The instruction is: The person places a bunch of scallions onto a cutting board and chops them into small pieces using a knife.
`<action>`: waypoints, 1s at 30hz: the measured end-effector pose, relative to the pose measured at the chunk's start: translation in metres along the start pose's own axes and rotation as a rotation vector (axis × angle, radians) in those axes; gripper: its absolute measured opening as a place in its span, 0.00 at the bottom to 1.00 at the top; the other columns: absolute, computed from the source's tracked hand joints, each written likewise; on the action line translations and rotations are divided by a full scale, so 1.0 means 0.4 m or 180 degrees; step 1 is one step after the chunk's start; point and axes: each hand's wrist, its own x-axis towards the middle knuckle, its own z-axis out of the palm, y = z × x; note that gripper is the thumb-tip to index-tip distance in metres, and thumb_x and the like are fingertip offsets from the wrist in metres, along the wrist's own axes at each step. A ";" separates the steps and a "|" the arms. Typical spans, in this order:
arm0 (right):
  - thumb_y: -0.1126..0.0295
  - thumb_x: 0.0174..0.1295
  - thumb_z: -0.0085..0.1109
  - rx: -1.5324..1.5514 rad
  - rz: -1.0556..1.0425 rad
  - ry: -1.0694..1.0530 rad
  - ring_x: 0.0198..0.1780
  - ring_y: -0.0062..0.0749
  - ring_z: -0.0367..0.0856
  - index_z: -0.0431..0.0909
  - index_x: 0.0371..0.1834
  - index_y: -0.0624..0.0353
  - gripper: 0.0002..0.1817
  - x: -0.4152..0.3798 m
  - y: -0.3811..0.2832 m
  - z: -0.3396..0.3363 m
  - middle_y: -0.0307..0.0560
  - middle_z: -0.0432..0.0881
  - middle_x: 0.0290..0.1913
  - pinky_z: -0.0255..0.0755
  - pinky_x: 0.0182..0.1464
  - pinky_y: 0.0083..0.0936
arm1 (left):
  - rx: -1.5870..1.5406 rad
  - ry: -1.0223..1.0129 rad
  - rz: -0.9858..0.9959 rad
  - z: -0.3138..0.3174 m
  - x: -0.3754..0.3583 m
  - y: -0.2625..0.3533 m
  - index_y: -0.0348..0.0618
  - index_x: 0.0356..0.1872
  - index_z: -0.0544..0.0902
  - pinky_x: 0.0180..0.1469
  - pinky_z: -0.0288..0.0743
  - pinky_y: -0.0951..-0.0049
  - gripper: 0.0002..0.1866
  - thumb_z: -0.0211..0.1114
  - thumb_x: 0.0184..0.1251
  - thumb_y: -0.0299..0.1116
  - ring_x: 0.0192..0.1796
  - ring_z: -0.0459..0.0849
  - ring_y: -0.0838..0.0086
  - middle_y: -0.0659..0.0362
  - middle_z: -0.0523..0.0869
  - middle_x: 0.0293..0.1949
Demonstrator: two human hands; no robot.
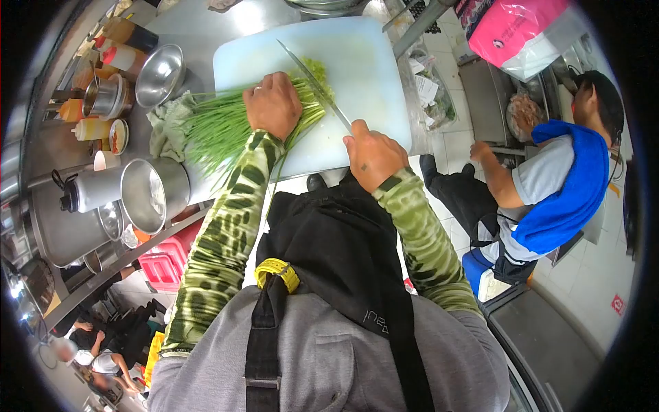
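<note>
A large bunch of long, thin chives (213, 130) lies across the white cutting board (367, 75), its leafy ends spreading over the board's left edge. My left hand (272, 106) presses down on the bunch with curled fingers, holding it against the board. In my right hand (374, 154) is the handle of a kitchen knife (316, 84). The long blade points up and left, over the cut ends of the stalks. Small chopped green pieces (317, 69) lie on the board beyond my left hand, by the blade.
A grey cloth (169, 127), a steel bowl (160, 75) and a steel pot (154, 196) stand left of the board, with several sauce bottles (123, 58) behind. A co-worker with a blue towel (570, 196) works at the right. A pink bag (518, 34) is at upper right.
</note>
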 end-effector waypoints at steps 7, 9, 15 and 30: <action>0.62 0.75 0.55 -0.0182 -0.0130 0.0089 0.34 0.63 0.86 0.71 0.44 0.61 0.12 -0.005 -0.004 -0.014 0.61 0.83 0.30 0.79 0.39 0.54 | -0.0188 0.0198 0.0140 0.018 0.009 -0.006 0.46 0.44 0.80 0.44 0.75 0.50 0.05 0.60 0.71 0.32 0.37 0.86 0.54 0.54 0.86 0.37; 0.62 0.76 0.54 -0.0195 -0.0107 0.0051 0.34 0.63 0.86 0.71 0.44 0.61 0.12 -0.007 -0.018 -0.028 0.60 0.83 0.30 0.79 0.39 0.54 | -0.0310 0.0149 0.0088 0.017 0.013 -0.011 0.46 0.44 0.80 0.44 0.76 0.51 0.06 0.60 0.71 0.32 0.38 0.86 0.53 0.54 0.86 0.37; 0.62 0.76 0.52 -0.0290 -0.0135 -0.0137 0.35 0.64 0.86 0.71 0.45 0.60 0.11 -0.004 -0.014 -0.026 0.61 0.83 0.32 0.79 0.41 0.55 | -0.0296 0.0253 0.0060 0.020 0.008 -0.003 0.46 0.45 0.80 0.42 0.76 0.51 0.08 0.62 0.68 0.33 0.39 0.86 0.53 0.53 0.84 0.41; 0.61 0.77 0.50 -0.0513 -0.0065 -0.0556 0.39 0.64 0.86 0.70 0.46 0.59 0.12 0.020 0.008 -0.019 0.61 0.85 0.35 0.77 0.44 0.56 | -0.0259 0.0078 0.0140 0.000 0.009 -0.003 0.48 0.43 0.81 0.42 0.75 0.53 0.08 0.64 0.64 0.31 0.42 0.85 0.55 0.56 0.84 0.39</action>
